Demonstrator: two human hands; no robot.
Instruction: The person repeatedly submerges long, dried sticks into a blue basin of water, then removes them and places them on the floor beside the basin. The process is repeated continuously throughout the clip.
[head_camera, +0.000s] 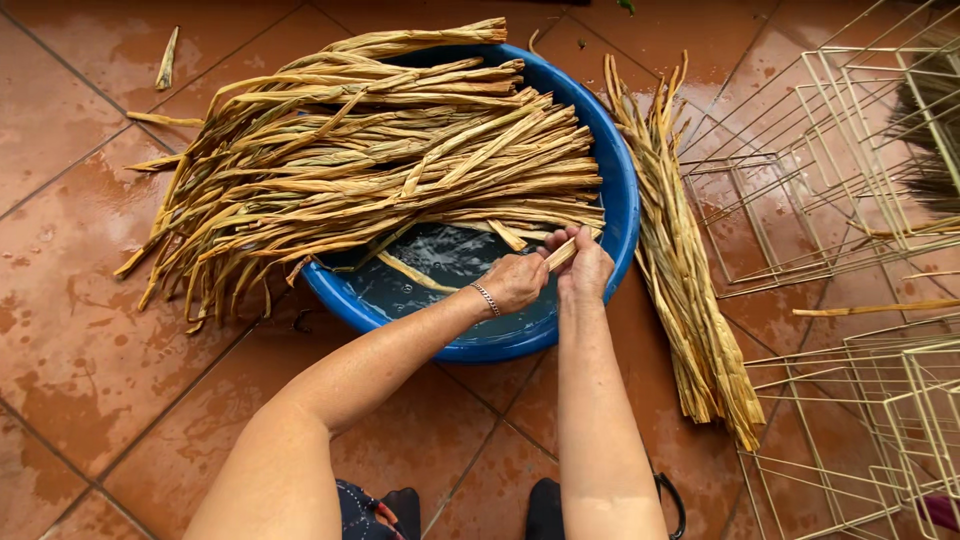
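Fingers of both hands close on one flat, pale strip of dried leaf (560, 254) just above the near side of the blue basin (622, 210). The right hand (586, 268) pinches the strip between thumb and fingers, its knuckles toward the camera, while the left hand (515, 281), a thin silver bracelet (486, 298) at its wrist, curls around the strip's lower end; the two hands touch each other. The strip slants up and to the right, its far end meeting the heap of dried leaves (370, 150) that lies across the basin and spills over its left rim onto the floor. Beneath the hands, shallow water (440, 262) shows in the basin, with a couple of loose strips lying wet in it. Just right of the basin a second, narrower bundle of leaves (685, 260) lies lengthwise on the wet, reddish-brown floor tiles (80, 340). Farther right stand pale wire frames (820, 180), some stacked at the lower right corner. A single stray leaf scrap (167, 58) lies on the tiles at the upper left, well apart from the heap.
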